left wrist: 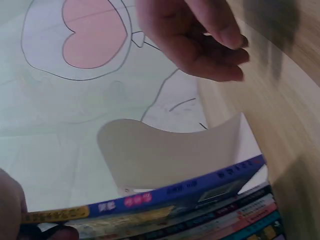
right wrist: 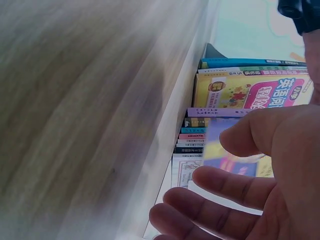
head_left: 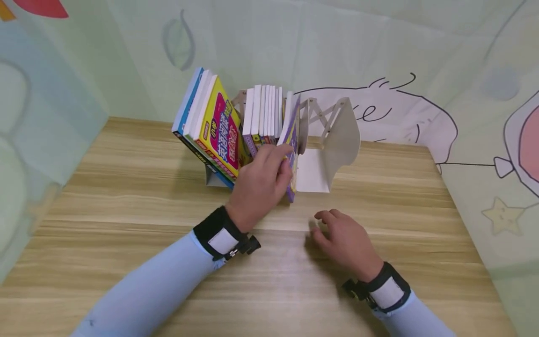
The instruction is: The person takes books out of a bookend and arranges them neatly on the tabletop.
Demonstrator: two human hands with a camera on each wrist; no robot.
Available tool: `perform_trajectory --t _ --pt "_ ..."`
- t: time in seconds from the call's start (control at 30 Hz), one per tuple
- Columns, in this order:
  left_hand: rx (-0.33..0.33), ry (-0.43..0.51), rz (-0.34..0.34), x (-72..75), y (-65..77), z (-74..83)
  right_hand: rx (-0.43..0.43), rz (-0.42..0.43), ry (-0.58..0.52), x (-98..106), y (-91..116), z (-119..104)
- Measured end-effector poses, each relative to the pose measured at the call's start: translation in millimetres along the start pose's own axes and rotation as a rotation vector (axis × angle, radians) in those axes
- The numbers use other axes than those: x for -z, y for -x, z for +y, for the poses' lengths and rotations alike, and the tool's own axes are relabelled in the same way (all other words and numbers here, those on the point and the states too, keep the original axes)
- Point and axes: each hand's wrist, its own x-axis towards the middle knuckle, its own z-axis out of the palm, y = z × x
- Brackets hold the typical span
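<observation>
Right hand clear of bookend front edge

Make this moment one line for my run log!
left hand: pinches purple book | right hand: empty, fingers loosely bent | rack: holds books, bare at right end | yellow book: leaning left

The left hand is covering some part of the purple book, and the head view's lower edge is cutting both blue sleeves.
</observation>
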Motion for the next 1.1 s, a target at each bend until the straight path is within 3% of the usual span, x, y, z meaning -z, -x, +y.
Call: perform_trajectory --t 0.23,0.47,0.67,0.8,0.93,1.1 --pt "0.024 0.11 0.057 19.3 3.6 10.2 0.006 -0.01 0.002 1.6 0.8 0.0" --pt "0.02 0.104 0.05 41.1 19.2 14.2 -0.017 0.003 -0.045 8.3 1.7 3.3" --pt "-0.018 0.131 -0.019 52.6 35.6 23.7 0.103 0.173 -0.127 18.8 3.6 1.1" --pt "0.021 0.199 -0.08 54.9 41.2 27.8 0.163 0.241 -0.246 27.8 2.7 -2.2" --pt "0.065 0.28 -0.133 54.8 45.8 29.2 0.157 0.189 -0.404 33.1 1.7 -2.5" --pt "0.064 0.405 -0.194 54.9 51.7 30.5 0.105 0.085 -0.564 34.0 2.4 2.1"
